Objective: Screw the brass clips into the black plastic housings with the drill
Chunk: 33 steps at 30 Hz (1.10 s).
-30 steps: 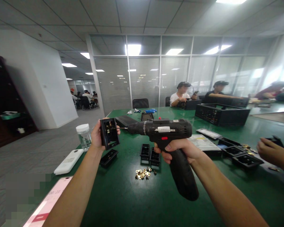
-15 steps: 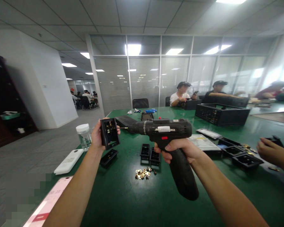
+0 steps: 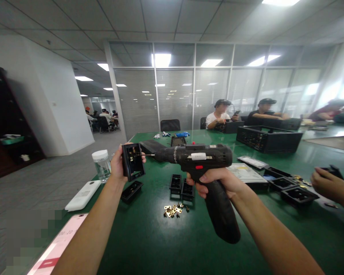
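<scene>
In the head view, the left hand (image 3: 119, 166) had its grip closed round the sides of a black frame (image 3: 127, 164), which was up above the table (image 3: 160, 244). The right hand (image 3: 222, 178) had its grip wrapped round the handle of the power drill (image 3: 200, 154). The bit (image 3: 150, 154) pointed into the frame; whether it was seated could not be told. Good handling called for a straight bit, light steady pressure, a braced frame, and the left fingertips (image 3: 143, 157) clear of the tip. Brass plates (image 3: 173, 210) lay below.

The bottom edge cuts off the phone (image 3: 59, 242); where the drill bit (image 3: 150, 154) ends is unclear.
</scene>
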Each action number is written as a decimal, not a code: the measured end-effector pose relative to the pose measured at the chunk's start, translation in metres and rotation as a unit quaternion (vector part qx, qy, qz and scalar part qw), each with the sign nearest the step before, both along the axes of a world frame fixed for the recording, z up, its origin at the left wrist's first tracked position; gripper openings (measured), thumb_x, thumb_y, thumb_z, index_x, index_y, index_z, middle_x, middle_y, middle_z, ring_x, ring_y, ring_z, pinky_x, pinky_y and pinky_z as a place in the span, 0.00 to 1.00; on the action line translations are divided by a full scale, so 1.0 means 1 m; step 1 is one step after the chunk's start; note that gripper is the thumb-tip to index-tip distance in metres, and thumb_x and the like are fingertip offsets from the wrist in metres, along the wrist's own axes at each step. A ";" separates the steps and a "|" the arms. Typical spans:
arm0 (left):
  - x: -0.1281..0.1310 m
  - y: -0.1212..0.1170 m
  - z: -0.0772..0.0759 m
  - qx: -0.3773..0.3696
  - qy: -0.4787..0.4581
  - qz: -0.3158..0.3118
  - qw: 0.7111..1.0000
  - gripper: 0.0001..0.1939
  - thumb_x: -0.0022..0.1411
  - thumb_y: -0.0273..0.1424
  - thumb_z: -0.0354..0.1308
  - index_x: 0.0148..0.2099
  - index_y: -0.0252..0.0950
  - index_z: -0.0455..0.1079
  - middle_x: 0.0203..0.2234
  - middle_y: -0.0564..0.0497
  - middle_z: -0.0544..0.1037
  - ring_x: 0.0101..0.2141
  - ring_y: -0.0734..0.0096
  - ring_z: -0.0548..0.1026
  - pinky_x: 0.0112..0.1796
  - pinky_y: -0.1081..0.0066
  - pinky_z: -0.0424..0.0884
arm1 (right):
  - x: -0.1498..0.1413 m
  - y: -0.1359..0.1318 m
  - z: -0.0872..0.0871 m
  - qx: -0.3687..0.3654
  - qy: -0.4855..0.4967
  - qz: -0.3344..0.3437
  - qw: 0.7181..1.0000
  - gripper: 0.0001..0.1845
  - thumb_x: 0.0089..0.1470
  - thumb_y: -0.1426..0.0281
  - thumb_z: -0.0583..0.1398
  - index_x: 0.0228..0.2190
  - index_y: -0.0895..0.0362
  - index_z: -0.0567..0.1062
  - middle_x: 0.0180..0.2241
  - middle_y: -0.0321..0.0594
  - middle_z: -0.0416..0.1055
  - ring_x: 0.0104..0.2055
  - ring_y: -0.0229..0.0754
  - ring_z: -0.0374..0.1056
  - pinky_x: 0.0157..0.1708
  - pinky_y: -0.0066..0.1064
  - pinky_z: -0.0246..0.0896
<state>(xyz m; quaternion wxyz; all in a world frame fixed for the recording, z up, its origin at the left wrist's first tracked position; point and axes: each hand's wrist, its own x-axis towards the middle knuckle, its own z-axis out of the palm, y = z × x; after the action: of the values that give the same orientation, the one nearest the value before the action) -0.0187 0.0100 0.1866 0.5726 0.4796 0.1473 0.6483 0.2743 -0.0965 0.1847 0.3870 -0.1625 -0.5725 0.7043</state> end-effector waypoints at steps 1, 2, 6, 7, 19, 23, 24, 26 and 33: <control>0.000 0.000 0.000 0.002 -0.001 -0.001 1.000 0.20 0.59 0.48 0.57 0.42 0.36 0.68 0.28 0.45 0.79 0.27 0.57 0.79 0.27 0.60 0.76 | 0.000 0.000 0.000 0.000 0.002 0.003 1.000 0.15 0.44 0.70 0.64 0.36 0.65 0.74 0.33 0.42 0.70 0.23 0.29 0.63 0.24 0.23 0.65; 0.000 0.001 0.000 0.003 -0.001 0.000 1.000 0.20 0.59 0.48 0.58 0.42 0.36 0.68 0.28 0.45 0.79 0.27 0.57 0.79 0.28 0.60 0.76 | 0.000 0.000 0.000 0.000 0.003 0.004 1.000 0.15 0.44 0.71 0.64 0.36 0.65 0.74 0.33 0.42 0.70 0.23 0.29 0.63 0.24 0.23 0.65; 0.000 0.002 -0.001 0.000 -0.006 -0.005 1.000 0.19 0.58 0.48 0.58 0.42 0.37 0.68 0.29 0.45 0.79 0.30 0.55 0.80 0.29 0.59 0.77 | 0.002 0.000 0.000 -0.005 -0.006 0.006 1.000 0.15 0.44 0.71 0.64 0.36 0.65 0.74 0.33 0.42 0.70 0.23 0.29 0.63 0.24 0.22 0.65; 0.000 0.002 -0.001 0.000 -0.008 -0.007 1.000 0.19 0.58 0.47 0.58 0.42 0.37 0.69 0.30 0.45 0.79 0.30 0.55 0.80 0.30 0.58 0.77 | 0.002 0.001 0.000 -0.006 -0.011 0.006 1.000 0.15 0.44 0.70 0.64 0.36 0.65 0.75 0.32 0.42 0.70 0.23 0.29 0.62 0.24 0.22 0.65; 0.001 0.000 0.001 0.000 -0.005 -0.005 1.000 0.21 0.57 0.48 0.59 0.41 0.35 0.69 0.28 0.45 0.78 0.28 0.56 0.79 0.27 0.60 0.76 | 0.001 0.000 0.000 -0.004 -0.005 0.002 1.000 0.15 0.44 0.70 0.64 0.36 0.66 0.75 0.30 0.42 0.70 0.22 0.29 0.62 0.24 0.23 0.65; 0.002 -0.001 0.003 -0.014 -0.010 0.000 1.000 0.20 0.58 0.48 0.59 0.41 0.35 0.69 0.27 0.45 0.78 0.30 0.55 0.80 0.29 0.59 0.77 | 0.000 0.000 0.001 -0.008 0.005 0.008 1.000 0.15 0.44 0.71 0.63 0.36 0.66 0.74 0.32 0.42 0.70 0.23 0.29 0.62 0.24 0.23 0.65; 0.002 -0.002 0.003 -0.020 -0.013 0.002 1.000 0.20 0.58 0.48 0.59 0.41 0.36 0.69 0.27 0.45 0.78 0.31 0.54 0.80 0.30 0.58 0.77 | 0.000 0.000 0.001 -0.008 0.006 0.009 1.000 0.15 0.44 0.71 0.63 0.36 0.66 0.74 0.33 0.43 0.70 0.23 0.29 0.62 0.25 0.23 0.65; 0.003 -0.002 0.003 -0.026 -0.019 0.006 0.999 0.19 0.58 0.47 0.59 0.41 0.36 0.69 0.26 0.46 0.78 0.32 0.53 0.80 0.31 0.57 0.77 | 0.000 -0.001 0.001 -0.009 0.003 0.009 1.000 0.15 0.44 0.71 0.63 0.36 0.66 0.74 0.33 0.43 0.70 0.23 0.29 0.62 0.24 0.23 0.65; 0.000 0.002 0.000 -0.019 -0.018 0.002 1.000 0.18 0.59 0.47 0.57 0.40 0.37 0.70 0.29 0.46 0.80 0.34 0.53 0.81 0.33 0.58 0.78 | 0.001 0.001 -0.001 -0.014 -0.009 0.000 1.000 0.16 0.44 0.70 0.64 0.37 0.65 0.74 0.30 0.41 0.70 0.23 0.30 0.62 0.24 0.23 0.65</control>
<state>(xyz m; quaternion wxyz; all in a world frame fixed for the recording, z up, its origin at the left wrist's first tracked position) -0.0189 0.0123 0.1871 0.5830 0.4570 0.1499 0.6548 0.2757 -0.0956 0.1838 0.3792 -0.1739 -0.5664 0.7107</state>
